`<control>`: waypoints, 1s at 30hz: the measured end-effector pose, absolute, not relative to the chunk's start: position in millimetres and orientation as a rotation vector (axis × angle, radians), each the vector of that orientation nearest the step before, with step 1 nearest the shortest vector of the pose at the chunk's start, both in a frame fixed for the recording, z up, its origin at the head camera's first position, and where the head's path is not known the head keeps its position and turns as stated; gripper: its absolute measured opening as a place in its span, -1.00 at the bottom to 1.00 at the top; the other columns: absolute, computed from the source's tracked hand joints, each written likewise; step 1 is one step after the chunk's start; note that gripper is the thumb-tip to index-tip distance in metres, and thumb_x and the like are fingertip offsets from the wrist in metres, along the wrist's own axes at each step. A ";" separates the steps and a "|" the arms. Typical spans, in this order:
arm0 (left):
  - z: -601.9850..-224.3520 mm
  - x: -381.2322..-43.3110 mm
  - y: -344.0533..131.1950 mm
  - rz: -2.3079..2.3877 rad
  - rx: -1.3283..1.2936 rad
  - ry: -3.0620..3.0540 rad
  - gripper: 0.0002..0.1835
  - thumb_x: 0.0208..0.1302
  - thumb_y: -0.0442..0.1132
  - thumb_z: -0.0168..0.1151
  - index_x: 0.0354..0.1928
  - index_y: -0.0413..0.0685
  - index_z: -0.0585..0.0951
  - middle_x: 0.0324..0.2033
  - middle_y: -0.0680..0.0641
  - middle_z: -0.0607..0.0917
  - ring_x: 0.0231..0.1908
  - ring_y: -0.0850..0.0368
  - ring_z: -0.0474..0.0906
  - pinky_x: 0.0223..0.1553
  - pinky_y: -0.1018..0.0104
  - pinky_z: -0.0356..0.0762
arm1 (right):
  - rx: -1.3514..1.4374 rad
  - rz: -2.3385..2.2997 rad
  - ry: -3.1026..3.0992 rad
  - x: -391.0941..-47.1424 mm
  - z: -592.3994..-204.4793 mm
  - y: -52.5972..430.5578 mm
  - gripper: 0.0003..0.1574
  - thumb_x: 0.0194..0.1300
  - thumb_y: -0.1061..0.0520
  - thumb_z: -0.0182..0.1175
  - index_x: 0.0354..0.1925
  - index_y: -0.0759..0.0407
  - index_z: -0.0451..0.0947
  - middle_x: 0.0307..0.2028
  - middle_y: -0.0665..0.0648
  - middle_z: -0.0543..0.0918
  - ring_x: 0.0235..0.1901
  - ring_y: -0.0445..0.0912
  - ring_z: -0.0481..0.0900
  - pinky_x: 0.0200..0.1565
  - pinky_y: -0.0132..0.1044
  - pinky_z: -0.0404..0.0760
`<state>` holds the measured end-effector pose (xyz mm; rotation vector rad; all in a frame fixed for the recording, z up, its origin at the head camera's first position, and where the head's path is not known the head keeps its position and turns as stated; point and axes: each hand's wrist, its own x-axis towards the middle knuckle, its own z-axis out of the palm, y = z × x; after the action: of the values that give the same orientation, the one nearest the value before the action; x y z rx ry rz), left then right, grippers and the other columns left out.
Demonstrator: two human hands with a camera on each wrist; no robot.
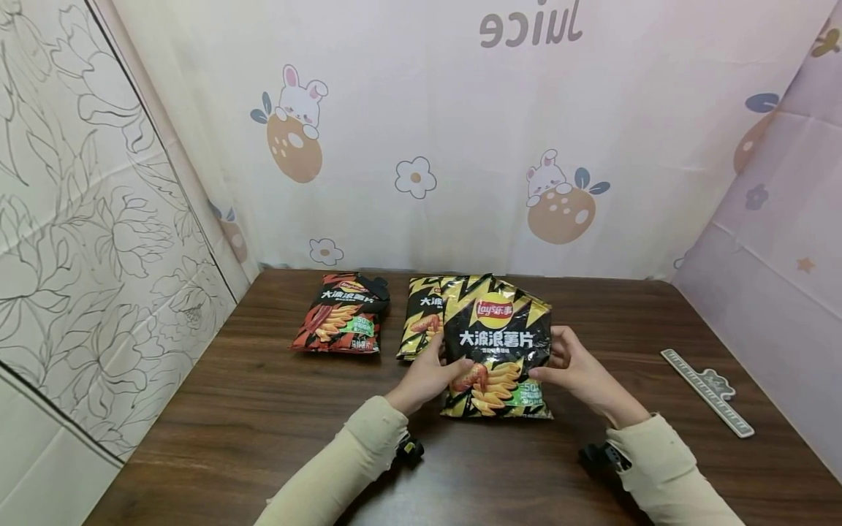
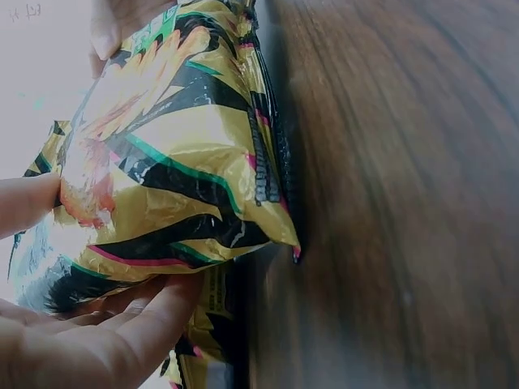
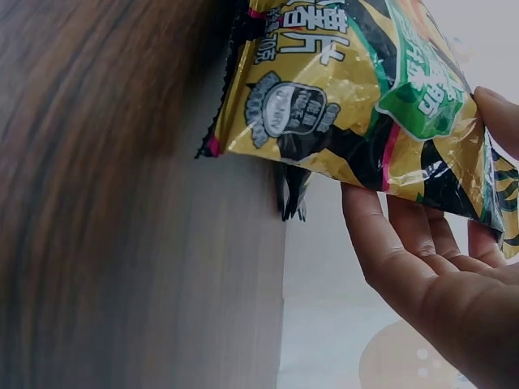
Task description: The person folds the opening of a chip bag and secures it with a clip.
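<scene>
Both hands hold one black-and-gold bag of potato chips (image 1: 503, 343), its printed front turned toward the head camera. My left hand (image 1: 427, 376) grips the bag's left side, thumb on the front and fingers behind; the left wrist view shows those fingers (image 2: 162, 320) under the crinkled foil. At the opposite side, my right hand (image 1: 585, 372) pinches the edge with its thumb in front. In the right wrist view, the right fingers (image 3: 397, 243) curl behind the bag. Another black-and-gold chip bag (image 1: 416, 321) lies behind and left, partly covered by the held one.
A red-and-black chip bag (image 1: 345, 321) lies on the brown wooden table (image 1: 263, 409) at the left. On the right is a pale ruler (image 1: 707, 394) with a decorated edge. A printed curtain (image 1: 368, 146) hangs along the table's back edge.
</scene>
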<state>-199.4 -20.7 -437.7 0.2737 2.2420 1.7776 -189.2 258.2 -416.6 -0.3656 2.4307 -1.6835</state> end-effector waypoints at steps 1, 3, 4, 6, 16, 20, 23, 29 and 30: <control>-437.4 -198.9 -21.8 1.782 0.270 2.239 0.04 0.28 0.11 0.29 0.57 -0.05 -0.13 0.52 -0.26 0.01 0.43 -0.34 0.11 0.34 -0.19 0.24 | -0.366 -1.678 2.432 -189.1 -416.4 257.0 -0.10 0.23 0.22 0.35 0.30 0.25 -0.01 0.26 0.48 0.34 0.23 0.37 0.38 -0.04 -0.19 0.60; -437.7 -198.6 -23.2 1.801 0.273 2.227 0.05 0.27 0.09 0.30 0.57 -0.03 -0.14 0.53 -0.24 -0.01 0.45 -0.32 0.07 0.35 -0.20 0.22 | -0.366 -1.677 2.430 -189.2 -416.1 254.6 -0.10 0.23 0.22 0.35 0.30 0.25 -0.01 0.26 0.47 0.35 0.24 0.39 0.36 -0.03 -0.16 0.59; -438.1 -198.5 -23.8 1.811 0.277 2.223 0.06 0.27 0.08 0.31 0.57 -0.03 -0.15 0.53 -0.23 -0.03 0.46 -0.30 0.03 0.35 -0.20 0.21 | -0.366 -1.679 2.429 -189.3 -415.9 253.3 -0.10 0.22 0.22 0.35 0.30 0.25 -0.01 0.26 0.47 0.36 0.24 0.39 0.36 -0.02 -0.15 0.59; -439.0 -198.5 -24.6 1.822 0.267 2.226 0.07 0.26 0.09 0.32 0.57 -0.03 -0.14 0.54 -0.21 -0.04 0.48 -0.26 0.00 0.36 -0.20 0.20 | -0.370 -1.683 2.421 -189.6 -415.5 250.7 -0.11 0.22 0.22 0.35 0.29 0.24 -0.01 0.26 0.47 0.37 0.25 0.39 0.36 -0.01 -0.12 0.59; -438.3 -199.0 -33.6 1.871 0.286 2.248 -0.07 0.27 0.03 0.32 0.54 0.00 0.03 0.48 -0.19 0.16 0.45 -0.17 0.12 0.35 -0.17 0.23 | -0.397 -1.699 2.390 -193.2 -416.4 237.5 -0.09 0.22 0.21 0.36 0.30 0.21 -0.02 0.28 0.45 0.36 0.29 0.40 0.31 0.09 -0.03 0.54; -436.4 -198.6 -38.3 1.859 0.256 2.262 -0.05 0.26 0.03 0.33 0.53 -0.04 0.04 0.48 -0.22 0.16 0.45 -0.20 0.12 0.34 -0.19 0.23 | -0.408 -1.714 2.374 -193.9 -417.1 233.0 -0.09 0.24 0.20 0.35 0.31 0.22 -0.04 0.29 0.45 0.36 0.29 0.38 0.32 0.08 -0.09 0.55; -435.3 -198.2 -42.3 1.832 0.207 2.277 0.03 0.23 0.06 0.35 0.55 -0.08 -0.04 0.51 -0.24 0.04 0.48 -0.24 0.02 0.36 -0.24 0.17 | -0.427 -1.751 2.349 -194.1 -417.8 229.4 -0.10 0.26 0.22 0.33 0.31 0.23 -0.04 0.29 0.46 0.37 0.25 0.33 0.38 0.03 -0.18 0.59; -436.0 -197.6 -49.4 1.841 0.173 2.271 0.06 0.23 0.04 0.36 0.56 -0.07 -0.09 0.53 -0.23 -0.02 0.49 -0.24 -0.03 0.37 -0.24 0.15 | -0.456 -1.797 2.311 -194.3 -420.9 222.6 -0.15 0.29 0.24 0.29 0.30 0.25 -0.05 0.24 0.50 0.40 0.13 0.12 0.52 -0.06 -0.28 0.62; -436.0 -197.4 -50.3 1.852 0.174 2.265 0.05 0.23 0.03 0.36 0.56 -0.06 -0.08 0.53 -0.22 -0.01 0.49 -0.23 -0.03 0.37 -0.23 0.15 | -0.456 -1.799 2.307 -194.3 -421.5 221.8 -0.15 0.29 0.25 0.29 0.30 0.24 -0.05 0.24 0.50 0.40 0.12 0.10 0.52 -0.06 -0.29 0.62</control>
<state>-197.4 -50.3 -436.0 0.1740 2.2652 1.8516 -194.3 221.8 -421.5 -0.4560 2.3072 -1.7990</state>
